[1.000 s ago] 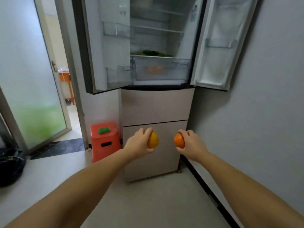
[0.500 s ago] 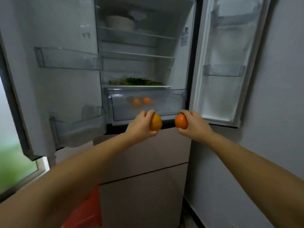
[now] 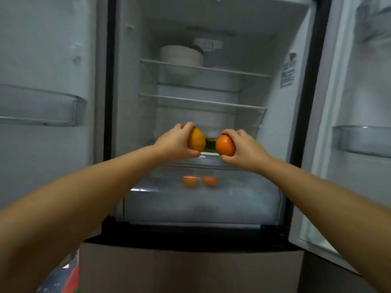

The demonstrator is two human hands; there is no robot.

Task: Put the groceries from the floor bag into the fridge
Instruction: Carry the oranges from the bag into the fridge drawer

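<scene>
dim, cool and greyish throughout, with no lamp visibly lit inside the fridge point(image 3: 211, 28). its back wall falls into murky shadow. the whole view is soft and slightly blurred. the clear drawer point(image 3: 201, 199) front looks hazy, with a small glare streak. wide-angle distortion bends the door point(image 3: 42, 60) edges outward.

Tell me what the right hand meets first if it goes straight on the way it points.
Probably the greens on the shelf above the drawer. The right hand, gripping an orange, points into the fridge at about that height. Depth is unclear, so it may pass above them.
</scene>
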